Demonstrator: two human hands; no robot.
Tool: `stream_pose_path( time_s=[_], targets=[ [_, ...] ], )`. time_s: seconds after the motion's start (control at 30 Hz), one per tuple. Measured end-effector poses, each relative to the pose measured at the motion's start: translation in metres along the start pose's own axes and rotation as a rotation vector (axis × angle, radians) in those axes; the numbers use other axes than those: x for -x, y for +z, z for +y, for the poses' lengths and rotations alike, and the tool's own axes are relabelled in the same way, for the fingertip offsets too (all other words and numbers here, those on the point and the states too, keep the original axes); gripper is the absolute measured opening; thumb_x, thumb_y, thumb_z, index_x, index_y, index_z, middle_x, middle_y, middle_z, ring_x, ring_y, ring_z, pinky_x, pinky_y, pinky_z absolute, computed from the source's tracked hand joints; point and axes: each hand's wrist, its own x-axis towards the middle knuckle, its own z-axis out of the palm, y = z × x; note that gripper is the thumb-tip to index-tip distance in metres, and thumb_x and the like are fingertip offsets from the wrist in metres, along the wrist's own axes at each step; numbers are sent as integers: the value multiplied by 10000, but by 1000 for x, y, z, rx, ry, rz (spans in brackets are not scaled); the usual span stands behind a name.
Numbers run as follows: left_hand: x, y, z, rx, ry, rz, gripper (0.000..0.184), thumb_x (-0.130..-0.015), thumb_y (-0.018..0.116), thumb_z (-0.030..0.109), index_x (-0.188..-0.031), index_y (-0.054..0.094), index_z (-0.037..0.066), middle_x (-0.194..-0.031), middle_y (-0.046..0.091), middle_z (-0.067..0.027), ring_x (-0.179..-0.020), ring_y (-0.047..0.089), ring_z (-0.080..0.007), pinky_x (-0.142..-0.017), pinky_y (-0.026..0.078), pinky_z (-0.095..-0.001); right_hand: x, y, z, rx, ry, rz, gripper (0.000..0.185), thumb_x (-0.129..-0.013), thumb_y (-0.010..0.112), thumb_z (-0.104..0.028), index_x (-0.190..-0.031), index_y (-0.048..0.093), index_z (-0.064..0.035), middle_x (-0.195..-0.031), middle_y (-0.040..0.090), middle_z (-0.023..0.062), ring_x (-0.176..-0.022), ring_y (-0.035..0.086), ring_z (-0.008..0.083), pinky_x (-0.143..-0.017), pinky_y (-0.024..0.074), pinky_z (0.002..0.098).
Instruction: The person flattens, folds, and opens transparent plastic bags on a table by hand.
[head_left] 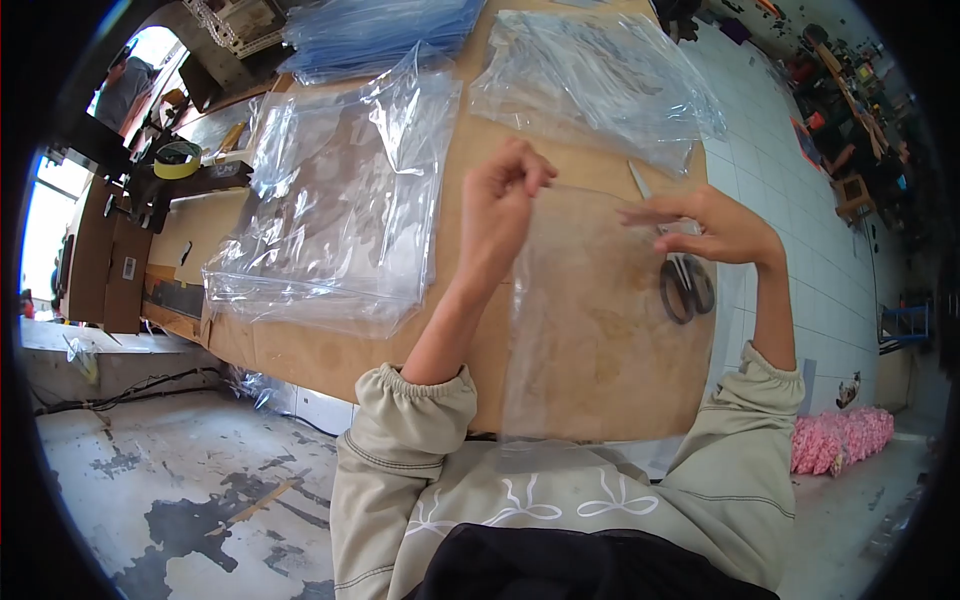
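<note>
While your right hand [720, 226] stands open above the scissors [684, 274], your left [505, 190] curls at the edge of the clear plastic sheet [600, 340]

As your left fingers bend inward beside the sheet's upper left corner, you could lose that edge if the thin film slips; whether you are pinching it, I cannot tell. Your right hand is partly open, thumb apart from the fingers, with blurred fingertips over the sheet's upper right part. It seems to hold nothing, though contact with the film is unclear.

The scissors run beneath that hand, handles toward you and blade tip pointing away. You might knock them, or catch a finger or the film on the blade, if you sweep the hand sideways without looking. Whether they lie over or under the sheet, I cannot tell.

The sheet lies in front of you on the brown table [300, 352], its near end hanging past the edge toward your lap. That overhang could drag the film askew if your sleeve brushes it.

Farther out, a glossy stack of clear plastic [335, 215] lies to the left, a loose clear pile [590, 90] beyond your hands, and a bluish pile [375, 40] at the far left.
</note>
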Motion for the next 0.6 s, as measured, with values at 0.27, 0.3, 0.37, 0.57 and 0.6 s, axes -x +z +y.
stream_pose_path(
  time_s=[0.27,0.3,0.37,0.57,0.6],
  targets=[
    [-2,-33,51,95,119,39,220,-763,341,-99,-655,425,74,-684,378,3,-671,416,-109,-683,402,-227,64,-17,28,-117,45,135,140,-793,636,-12,-913,706,8,-785,705,103,-742,687,172,-917,483,331],
    [-2,-26,61,-81,131,2,167,-806,387,-48,-707,477,51,-725,454,-21,-729,478,-131,-726,418,-245,66,-12,20,-126,80,184,142,-796,629,-4,-918,699,11,-783,704,107,-735,687,172,-889,490,327],
    [-1,-11,73,-419,212,-138,96,-864,477,65,-817,548,20,-816,567,-63,-842,565,-181,-796,441,-283,66,-3,1,-146,146,275,145,-801,615,10,-928,686,16,-780,702,113,-719,687,171,-832,503,318],
    [-5,-24,83,-799,94,-834,320,-866,642,295,-1010,593,13,-984,675,-124,-958,648,-288,-795,495,-356,87,-8,7,-109,-107,326,243,-847,656,-215,-974,617,-12,-927,684,140,-954,651,228,-945,420,367],
    [-4,-28,81,-804,69,-826,312,-872,632,304,-988,589,18,-958,676,-138,-935,648,-305,-777,495,-364,93,-8,13,-144,-119,346,292,-832,673,-268,-978,612,-23,-999,656,142,-1024,610,231,-964,401,374]
  ],
)
